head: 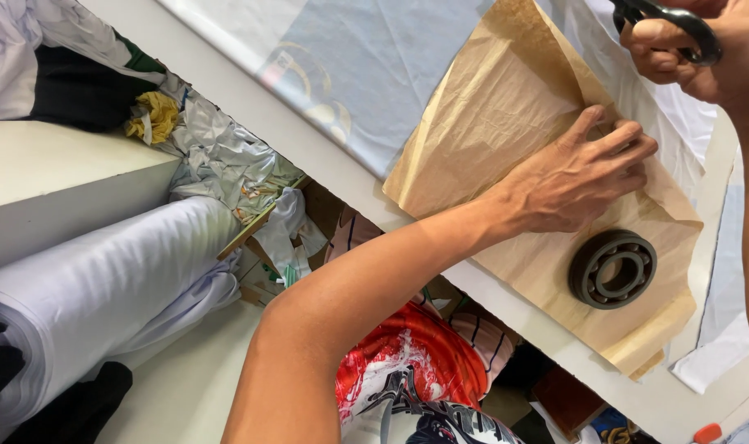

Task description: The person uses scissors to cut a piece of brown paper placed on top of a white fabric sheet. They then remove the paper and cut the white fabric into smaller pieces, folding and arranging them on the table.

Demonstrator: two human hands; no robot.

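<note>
1. We see our left hand [576, 177] lying palm down on a sheet of tan pattern paper [506, 107], the fingers spread out flat and pressing the sheet, gripping nothing
2. Our right hand [703, 49] sits at the top right corner of the view, its fingers closed through the black loops of a pair of scissors [666, 20]; the blades run out of the picture, so we cannot tell whether they are apart or together
3. The tan paper is creased and lies over pale blue and white fabric [358, 66] spread on the white table [251, 107]; its lower edge reaches close to the table's near edge
4. A dark metal bearing ring [612, 269] rests flat on the paper, just below our left hand and apart from it
5. The scissors are held above the paper's upper right edge, near the fingertips of our left hand
6. Below the table edge we see a heap of fabric scraps [226, 164] in white, yellow and grey, and a red printed garment [415, 353] near our left forearm
7. A thick roll of white cloth [103, 288] lies at the left, beside a white shelf [53, 156]
</note>
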